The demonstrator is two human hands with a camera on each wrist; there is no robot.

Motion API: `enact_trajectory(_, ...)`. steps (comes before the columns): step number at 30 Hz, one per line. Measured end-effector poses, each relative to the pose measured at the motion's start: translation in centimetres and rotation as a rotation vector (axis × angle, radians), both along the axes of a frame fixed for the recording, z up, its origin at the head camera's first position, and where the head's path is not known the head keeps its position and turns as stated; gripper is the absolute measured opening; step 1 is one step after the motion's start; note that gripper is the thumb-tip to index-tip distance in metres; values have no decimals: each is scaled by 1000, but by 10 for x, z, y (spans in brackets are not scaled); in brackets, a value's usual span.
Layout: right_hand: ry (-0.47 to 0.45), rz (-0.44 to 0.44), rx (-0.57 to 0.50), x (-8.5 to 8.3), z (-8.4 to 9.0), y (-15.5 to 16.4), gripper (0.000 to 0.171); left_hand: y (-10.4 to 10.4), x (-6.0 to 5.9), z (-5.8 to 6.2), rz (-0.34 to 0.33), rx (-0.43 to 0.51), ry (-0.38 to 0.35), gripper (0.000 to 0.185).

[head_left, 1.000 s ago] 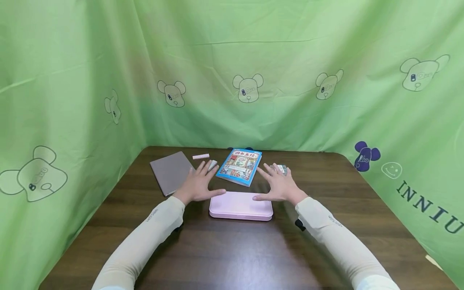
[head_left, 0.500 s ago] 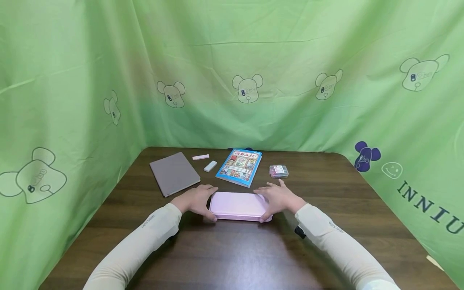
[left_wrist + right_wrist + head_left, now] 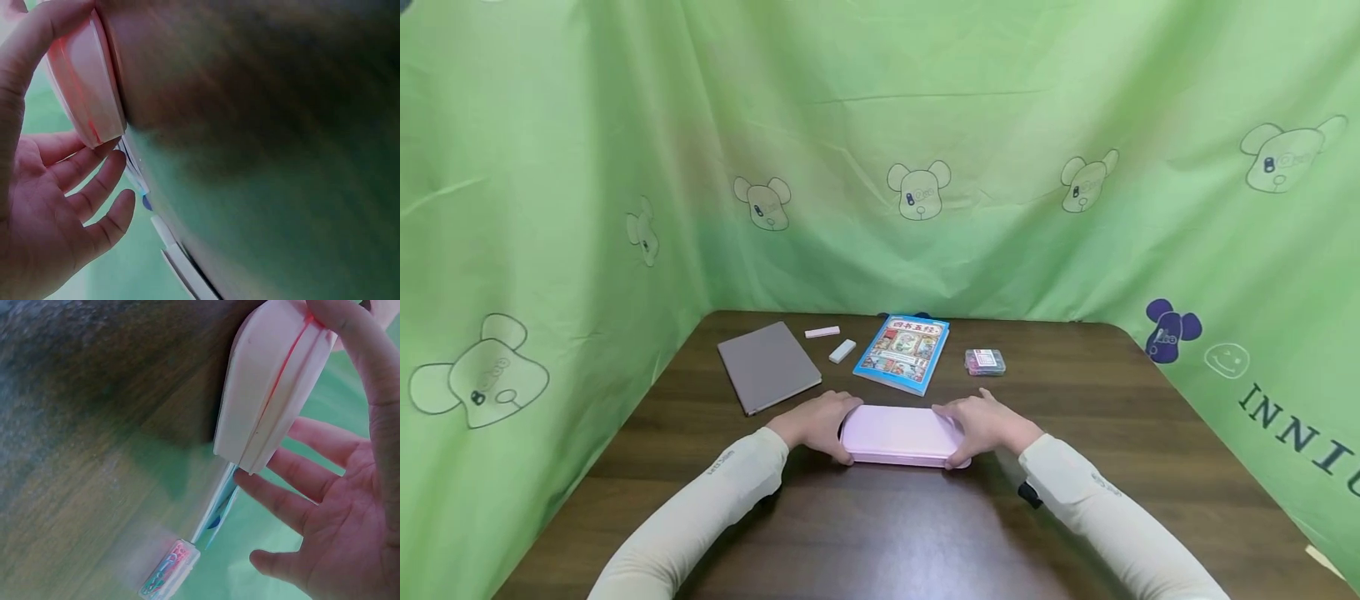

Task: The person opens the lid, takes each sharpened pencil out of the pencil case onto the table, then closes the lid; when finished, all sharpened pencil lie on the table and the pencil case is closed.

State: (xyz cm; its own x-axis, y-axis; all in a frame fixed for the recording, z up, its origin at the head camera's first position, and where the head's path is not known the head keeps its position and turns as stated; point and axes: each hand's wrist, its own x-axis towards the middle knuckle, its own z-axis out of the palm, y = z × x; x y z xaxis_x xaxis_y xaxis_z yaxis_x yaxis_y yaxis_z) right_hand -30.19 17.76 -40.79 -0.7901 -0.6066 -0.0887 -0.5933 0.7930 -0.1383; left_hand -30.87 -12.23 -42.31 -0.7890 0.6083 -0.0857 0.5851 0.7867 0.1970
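Gripping 1 pink case (image 3: 901,432): 2 hands (image 3: 822,422) (image 3: 988,427)

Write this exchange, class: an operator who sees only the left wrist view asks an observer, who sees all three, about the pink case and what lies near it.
Operator: My left wrist view shows one end of the pink case. What's at the other end?
Observer: The right hand grips it.
Operator: Is there anything beyond the case, over on the right?
Observer: Yes, a small box lies to the right of the blue book.
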Motion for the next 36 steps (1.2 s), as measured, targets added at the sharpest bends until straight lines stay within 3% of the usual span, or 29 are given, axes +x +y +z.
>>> enact_trajectory(10,21,52,-27,-3,0,4,84,0,-2,-2,17,30,-36,89)
enact_trajectory(15,-47,19,-70,-4,5,8,78,-1,-3,-1,7,76,-49,88)
enact_trajectory(19,-101,37,-146,-4,9,14,70,-3,-2,-2,6,129,-91,92)
enact_trajectory(26,-107,89,-304,-10,19,26,46,-7,0,-4,62,224,-158,106)
enact_trajectory(30,-150,105,-397,-14,22,33,32,-6,2,-5,120,214,-177,110)
enact_trajectory(36,-166,42,-507,-21,23,40,23,-5,2,-5,164,201,-197,107)
